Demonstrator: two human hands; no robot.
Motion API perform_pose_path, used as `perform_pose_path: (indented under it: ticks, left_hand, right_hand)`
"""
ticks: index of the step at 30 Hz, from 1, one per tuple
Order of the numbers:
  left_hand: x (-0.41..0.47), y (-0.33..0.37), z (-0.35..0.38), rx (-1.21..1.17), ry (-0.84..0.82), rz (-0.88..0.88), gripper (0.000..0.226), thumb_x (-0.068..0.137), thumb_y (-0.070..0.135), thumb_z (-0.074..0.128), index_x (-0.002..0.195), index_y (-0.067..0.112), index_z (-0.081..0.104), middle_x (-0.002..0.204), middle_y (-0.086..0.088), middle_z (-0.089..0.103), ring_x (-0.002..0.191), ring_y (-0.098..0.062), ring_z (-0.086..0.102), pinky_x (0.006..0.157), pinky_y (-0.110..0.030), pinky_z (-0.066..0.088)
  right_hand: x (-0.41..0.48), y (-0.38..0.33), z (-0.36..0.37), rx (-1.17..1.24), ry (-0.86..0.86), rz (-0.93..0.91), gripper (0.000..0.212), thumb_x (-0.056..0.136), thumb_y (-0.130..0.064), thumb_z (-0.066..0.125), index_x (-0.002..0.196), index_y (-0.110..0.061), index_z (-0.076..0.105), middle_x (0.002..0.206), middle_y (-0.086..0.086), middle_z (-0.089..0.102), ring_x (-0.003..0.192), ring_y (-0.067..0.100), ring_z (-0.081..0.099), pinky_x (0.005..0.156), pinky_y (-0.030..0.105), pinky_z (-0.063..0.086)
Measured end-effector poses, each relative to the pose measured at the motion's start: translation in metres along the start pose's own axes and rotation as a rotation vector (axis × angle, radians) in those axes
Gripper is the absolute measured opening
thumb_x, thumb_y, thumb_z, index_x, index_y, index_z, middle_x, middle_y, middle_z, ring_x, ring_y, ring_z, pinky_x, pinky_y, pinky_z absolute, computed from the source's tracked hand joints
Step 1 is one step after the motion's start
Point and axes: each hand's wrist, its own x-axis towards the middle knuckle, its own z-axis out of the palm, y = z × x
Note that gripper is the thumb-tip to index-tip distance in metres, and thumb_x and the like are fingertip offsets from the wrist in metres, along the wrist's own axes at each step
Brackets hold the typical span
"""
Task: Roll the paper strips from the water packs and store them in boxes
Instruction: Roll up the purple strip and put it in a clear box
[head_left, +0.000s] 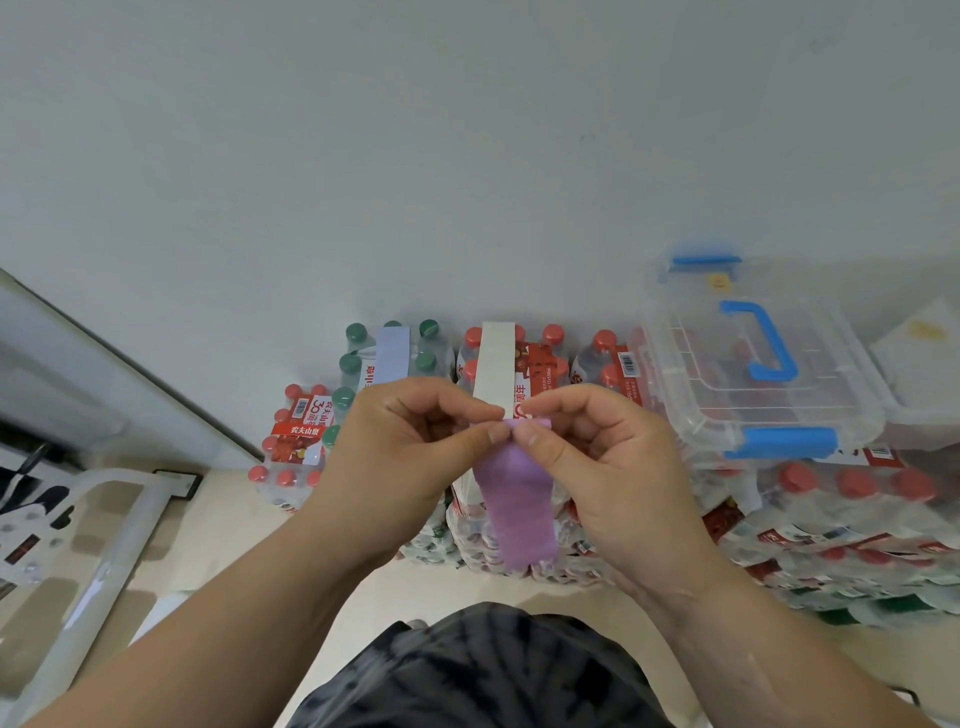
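A purple paper strip (517, 509) hangs down in front of me, its top end pinched between the fingertips of my left hand (410, 447) and my right hand (597, 457). Both hands meet above a red-capped water pack (540, 364) that carries a cream paper strip (496, 364) across its top. To the left, a green-capped water pack (353, 364) bears a pale lilac strip (392, 353). A clear plastic box (753, 364) with a blue handle and blue latches sits closed on the packs at the right.
More red-capped packs are stacked at the right (852, 499) and one lower at the left (293, 441). A white wall rises behind. A white frame (104, 545) leans at the left on the beige floor. My dark patterned clothing (483, 670) fills the bottom centre.
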Motion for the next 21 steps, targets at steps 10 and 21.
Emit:
perform_pose_path:
  ticks: [10, 21]
  left_hand:
    - [0.001, -0.0003, -0.0022, 0.048, -0.024, -0.011, 0.016, 0.078, -0.007, 0.075, 0.082, 0.009, 0.076, 0.079, -0.01, 0.076, 0.077, -0.024, 0.073, 0.072, -0.027, 0.059]
    - [0.0051, -0.0005, 0.0007, -0.043, 0.047, -0.075, 0.011, 0.081, 0.003, 0.074, 0.091, 0.002, 0.078, 0.085, -0.017, 0.077, 0.083, -0.031, 0.073, 0.069, -0.028, 0.057]
  right_hand:
    - [0.0039, 0.0005, 0.0001, 0.022, -0.018, 0.004, 0.018, 0.075, -0.029, 0.075, 0.092, -0.022, 0.077, 0.087, 0.004, 0.077, 0.082, 0.017, 0.073, 0.076, 0.027, 0.06]
    - [0.0095, 0.0006, -0.0023, 0.014, -0.008, 0.025, 0.013, 0.086, -0.016, 0.073, 0.093, -0.025, 0.078, 0.092, -0.003, 0.078, 0.089, 0.013, 0.073, 0.079, 0.025, 0.059]
